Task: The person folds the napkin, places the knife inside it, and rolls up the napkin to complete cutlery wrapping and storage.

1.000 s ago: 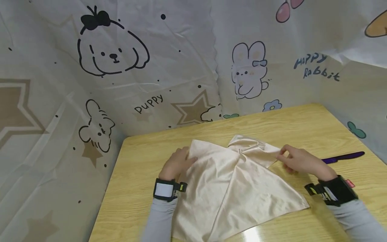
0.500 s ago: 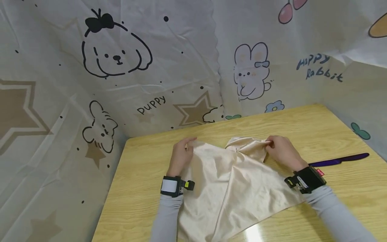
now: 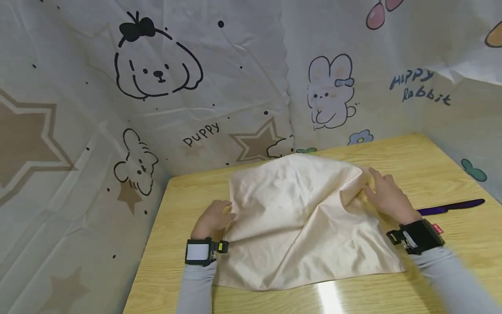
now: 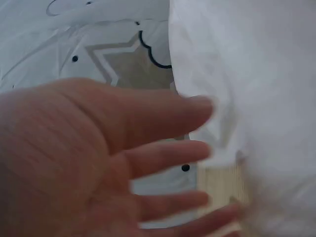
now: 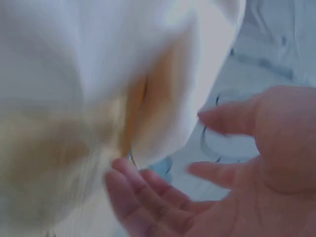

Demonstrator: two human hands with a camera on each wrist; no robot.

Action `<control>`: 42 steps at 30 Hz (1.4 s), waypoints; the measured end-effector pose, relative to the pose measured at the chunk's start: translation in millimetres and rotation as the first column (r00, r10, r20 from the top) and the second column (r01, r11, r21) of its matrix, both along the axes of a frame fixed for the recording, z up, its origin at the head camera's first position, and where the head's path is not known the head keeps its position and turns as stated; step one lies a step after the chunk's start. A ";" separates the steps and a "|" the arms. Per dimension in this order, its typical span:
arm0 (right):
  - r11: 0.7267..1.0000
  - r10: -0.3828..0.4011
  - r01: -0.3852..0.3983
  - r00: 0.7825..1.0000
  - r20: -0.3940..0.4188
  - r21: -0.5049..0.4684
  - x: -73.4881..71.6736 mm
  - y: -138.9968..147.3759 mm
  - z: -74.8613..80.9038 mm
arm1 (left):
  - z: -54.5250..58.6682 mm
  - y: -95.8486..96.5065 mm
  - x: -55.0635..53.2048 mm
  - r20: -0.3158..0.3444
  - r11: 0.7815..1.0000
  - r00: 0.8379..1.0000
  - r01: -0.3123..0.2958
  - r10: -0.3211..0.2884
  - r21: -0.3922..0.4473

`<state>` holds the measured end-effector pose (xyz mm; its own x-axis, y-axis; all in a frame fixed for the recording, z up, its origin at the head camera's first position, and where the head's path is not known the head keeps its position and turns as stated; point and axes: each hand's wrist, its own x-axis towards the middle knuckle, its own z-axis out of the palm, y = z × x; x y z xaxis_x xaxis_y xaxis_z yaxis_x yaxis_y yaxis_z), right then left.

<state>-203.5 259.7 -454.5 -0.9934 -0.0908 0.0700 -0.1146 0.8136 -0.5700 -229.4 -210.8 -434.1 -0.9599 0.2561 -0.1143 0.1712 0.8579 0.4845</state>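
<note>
A cream satin cloth (image 3: 282, 213) is spread across the table, its far part bulging up and a fold running diagonally through its middle. At its left edge is my left hand (image 3: 215, 218), fingers extended and parted; the left wrist view shows the thumb (image 4: 168, 116) and fingers with nothing gripped between them. My right hand (image 3: 390, 198) is at the far right corner of the cloth. In the right wrist view its fingers (image 5: 148, 197) are loosely bent and spread, with the hanging cloth corner (image 5: 163, 143) just above the fingertips, not pinched.
A dark purple knife (image 3: 451, 207) lies on the wooden table (image 3: 423, 165) to the right of my right hand. Patterned white sheeting (image 3: 251, 78) with cartoon drawings hangs behind the table and along both sides.
The bunched far right part of the cloth has opened out and risen, spreading away from me. Both hands have let go; the left moved left and nearer, the right shifted right.
</note>
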 end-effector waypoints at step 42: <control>0.997 0.054 -0.059 0.994 -0.091 -0.053 -64.7 7.3 -18.8 | -27.3 6.1 28.4 0.034 0.978 0.990 0.138 -0.135 -0.154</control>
<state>-268.2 267.0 -473.3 -0.9764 -0.1399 0.1646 -0.2117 0.7717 -0.5997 -201.0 -204.7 -461.5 -0.9137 0.3619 -0.1847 0.2823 0.8924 0.3519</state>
